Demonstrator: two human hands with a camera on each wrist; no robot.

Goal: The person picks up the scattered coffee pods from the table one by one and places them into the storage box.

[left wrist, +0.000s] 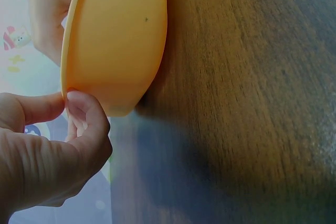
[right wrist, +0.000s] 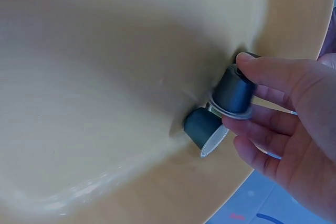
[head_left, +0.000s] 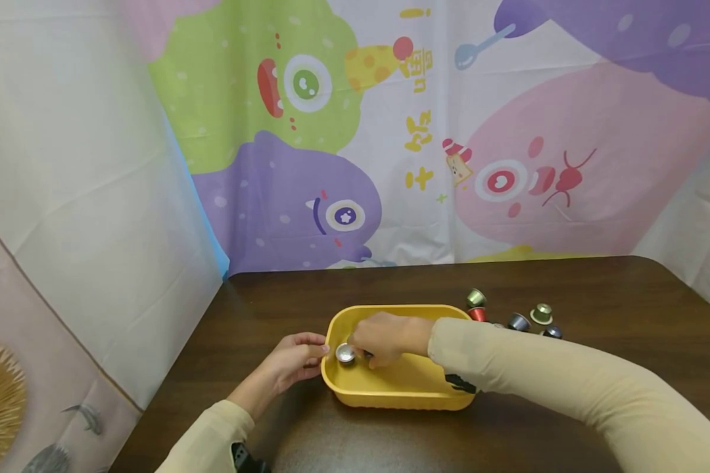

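Observation:
A yellow plastic basin (head_left: 402, 401) stands on the table. My left hand (head_left: 298, 361) pinches its left rim between thumb and fingers, as the left wrist view shows at the basin wall (left wrist: 118, 35). Inside the basin, my right hand (head_left: 384, 338) holds a dark coffee capsule (right wrist: 232, 93) between thumb and fingers, its rimmed end facing down. Close beneath it, a second dark capsule (right wrist: 202, 128) lies tilted on its side near the basin wall. Seen from the head, a capsule with a silver lid (head_left: 346, 354) is left of my right fingers. Part of another dark object shows behind the thumb.
Right of the basin, several capsules lie on the dark wooden table (head_left: 284, 295): a green one (head_left: 476, 298), a red one (head_left: 477, 314), a grey one (head_left: 518, 322), another green one (head_left: 542, 313) and a dark one (head_left: 552, 332). My right forearm crosses the basin's right side. A cartoon-printed curtain (head_left: 426, 223) hangs behind.

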